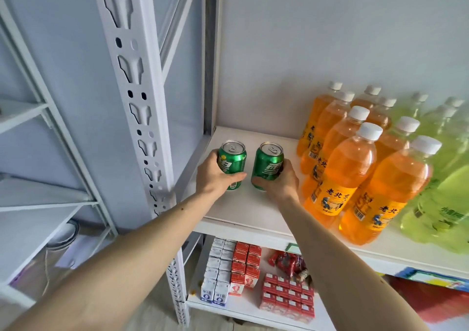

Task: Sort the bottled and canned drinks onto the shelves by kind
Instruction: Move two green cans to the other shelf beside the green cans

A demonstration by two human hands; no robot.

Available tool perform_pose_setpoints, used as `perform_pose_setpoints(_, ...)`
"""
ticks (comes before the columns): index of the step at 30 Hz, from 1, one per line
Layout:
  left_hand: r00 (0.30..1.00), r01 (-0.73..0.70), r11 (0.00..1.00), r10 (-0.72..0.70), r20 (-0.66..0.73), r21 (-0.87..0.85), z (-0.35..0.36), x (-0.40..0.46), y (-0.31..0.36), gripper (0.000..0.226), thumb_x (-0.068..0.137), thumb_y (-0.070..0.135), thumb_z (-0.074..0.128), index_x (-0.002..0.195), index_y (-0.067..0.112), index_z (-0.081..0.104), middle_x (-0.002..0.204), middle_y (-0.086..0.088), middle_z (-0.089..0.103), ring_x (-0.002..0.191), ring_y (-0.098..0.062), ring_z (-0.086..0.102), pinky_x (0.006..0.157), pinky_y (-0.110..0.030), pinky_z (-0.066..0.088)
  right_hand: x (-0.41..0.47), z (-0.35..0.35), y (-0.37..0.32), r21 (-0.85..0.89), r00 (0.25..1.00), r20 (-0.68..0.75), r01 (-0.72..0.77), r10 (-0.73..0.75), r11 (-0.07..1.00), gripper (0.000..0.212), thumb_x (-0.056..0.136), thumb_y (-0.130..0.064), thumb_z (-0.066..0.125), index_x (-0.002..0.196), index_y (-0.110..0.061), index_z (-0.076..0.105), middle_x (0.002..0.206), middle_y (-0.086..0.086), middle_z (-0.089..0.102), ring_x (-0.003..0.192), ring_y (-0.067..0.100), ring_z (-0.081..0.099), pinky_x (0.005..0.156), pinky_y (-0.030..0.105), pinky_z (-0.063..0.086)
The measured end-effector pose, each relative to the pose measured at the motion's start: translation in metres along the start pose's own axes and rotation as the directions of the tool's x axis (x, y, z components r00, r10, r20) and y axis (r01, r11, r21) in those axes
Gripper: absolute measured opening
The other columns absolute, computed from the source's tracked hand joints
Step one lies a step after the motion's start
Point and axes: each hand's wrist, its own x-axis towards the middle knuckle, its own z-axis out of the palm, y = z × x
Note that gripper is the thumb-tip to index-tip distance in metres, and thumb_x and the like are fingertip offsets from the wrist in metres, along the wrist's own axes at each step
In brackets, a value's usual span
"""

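Observation:
Two green soda cans stand side by side at the left end of a white shelf (253,211). My left hand (215,175) grips the left can (232,160) from its near side. My right hand (278,180) grips the right can (267,164), thumb low on its front. Both cans are upright with their bases on or just above the shelf; I cannot tell which. To the right stand several orange drink bottles (347,168) with white caps, and beyond them several pale green drink bottles (441,193).
A white perforated shelf post (142,117) rises just left of my left arm. The lower shelf holds rows of blue-white cartons (218,269), red cartons (245,267), red boxes (289,295) and red snack packets (289,261). Another white rack (30,198) stands at the left.

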Motion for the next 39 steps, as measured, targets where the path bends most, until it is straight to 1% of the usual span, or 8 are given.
perform_pose_setpoints(4, 1.000, -0.001, 1.000, 0.001, -0.024, 0.007, -0.007, -0.015, -0.003, 0.072, 0.049, 0.033, 0.094, 0.111, 0.017, 0.061, 0.106, -0.001, 0.071, 0.095, -0.020, 0.067, 0.087, -0.035, 0.055, -0.012, -0.005, 0.003, -0.037, 0.998, 0.006, 0.056, -0.055, 0.998, 0.079, 0.062, -0.023, 0.090, 0.128, -0.015, 0.049, 0.120, 0.005, 0.063, 0.097, 0.017, 0.053, 0.081, 0.029, 0.046)
perform_pose_setpoints(11, 0.997, 0.002, 0.999, 0.001, -0.072, 0.035, -0.031, -0.073, 0.002, 0.075, 0.052, 0.035, 0.094, 0.116, 0.016, 0.060, 0.110, 0.001, 0.070, 0.097, -0.017, 0.064, 0.085, -0.026, 0.051, -0.054, -0.026, 0.008, -0.125, 0.982, 0.014, 0.187, -0.187, 0.974, 0.076, 0.056, -0.033, 0.092, 0.120, -0.012, 0.056, 0.112, 0.006, 0.069, 0.096, 0.024, 0.065, 0.081, 0.034, 0.055)
perform_pose_setpoints(16, 0.989, 0.008, 1.000, -0.005, -0.150, 0.023, -0.058, -0.123, 0.005, 0.074, 0.049, 0.033, 0.095, 0.114, 0.017, 0.062, 0.106, 0.000, 0.071, 0.097, -0.019, 0.066, 0.087, -0.032, 0.055, -0.095, -0.043, 0.003, -0.088, 0.959, 0.099, 0.272, -0.264, 0.958, 0.071, 0.054, -0.034, 0.092, 0.114, -0.015, 0.060, 0.103, 0.002, 0.069, 0.090, 0.020, 0.066, 0.076, 0.029, 0.055)
perform_pose_setpoints(20, 0.972, 0.050, 0.998, -0.039, -0.232, 0.042, -0.091, -0.159, 0.002, 0.080, 0.041, 0.045, 0.092, 0.112, 0.021, 0.064, 0.104, 0.001, 0.072, 0.095, -0.018, 0.067, 0.087, -0.035, 0.056, -0.130, -0.037, -0.008, -0.056, 0.930, 0.190, 0.330, -0.315, 0.942, 0.063, 0.052, -0.032, 0.092, 0.104, -0.022, 0.059, 0.093, -0.004, 0.066, 0.087, 0.019, 0.066, 0.077, 0.032, 0.057)
perform_pose_setpoints(23, 0.951, 0.077, 0.997, -0.063, -0.303, 0.033, -0.122, -0.180, -0.004, 0.086, 0.031, 0.054, 0.085, 0.108, 0.023, 0.064, 0.098, 0.005, 0.073, 0.091, -0.017, 0.068, 0.084, -0.037, 0.057, -0.155, -0.019, -0.018, -0.013, 0.901, 0.257, 0.366, -0.350, 0.931, 0.065, 0.050, -0.031, 0.092, 0.105, -0.017, 0.061, 0.094, -0.002, 0.070, 0.085, 0.019, 0.068, 0.074, 0.034, 0.059)
perform_pose_setpoints(29, 0.888, 0.131, 0.991, -0.104, -0.448, 0.029, -0.202, -0.209, -0.024, 0.081, 0.030, 0.055, 0.084, 0.103, 0.024, 0.066, 0.092, 0.008, 0.073, 0.087, -0.015, 0.070, 0.081, -0.038, 0.058, -0.202, 0.040, -0.054, 0.073, 0.820, 0.395, 0.421, -0.414, 0.904, 0.062, 0.050, -0.034, 0.092, 0.101, -0.022, 0.060, 0.090, -0.006, 0.070, 0.083, 0.015, 0.067, 0.075, 0.032, 0.058)
perform_pose_setpoints(33, 0.833, 0.185, 0.982, -0.145, -0.534, 0.022, -0.265, -0.216, -0.043, 0.073, 0.035, 0.050, 0.088, 0.100, 0.025, 0.066, 0.090, 0.009, 0.073, 0.086, -0.013, 0.070, 0.081, -0.038, 0.059, -0.226, 0.090, -0.088, 0.121, 0.769, 0.467, 0.433, -0.436, 0.893, 0.057, 0.051, -0.033, 0.092, 0.097, -0.025, 0.060, 0.083, -0.013, 0.066, 0.081, 0.012, 0.065, 0.072, 0.025, 0.053)
perform_pose_setpoints(39, 0.768, 0.256, 0.963, -0.152, -0.622, 0.080, -0.373, -0.211, -0.074, 0.065, 0.047, 0.041, 0.094, 0.101, 0.023, 0.062, 0.093, 0.008, 0.068, 0.089, -0.015, 0.066, 0.082, -0.032, 0.055, -0.259, 0.192, -0.146, 0.182, 0.695, 0.538, 0.457, -0.477, 0.871, 0.065, 0.048, -0.036, 0.092, 0.104, -0.020, 0.063, 0.093, -0.005, 0.073, 0.085, 0.016, 0.068, 0.079, 0.037, 0.059)
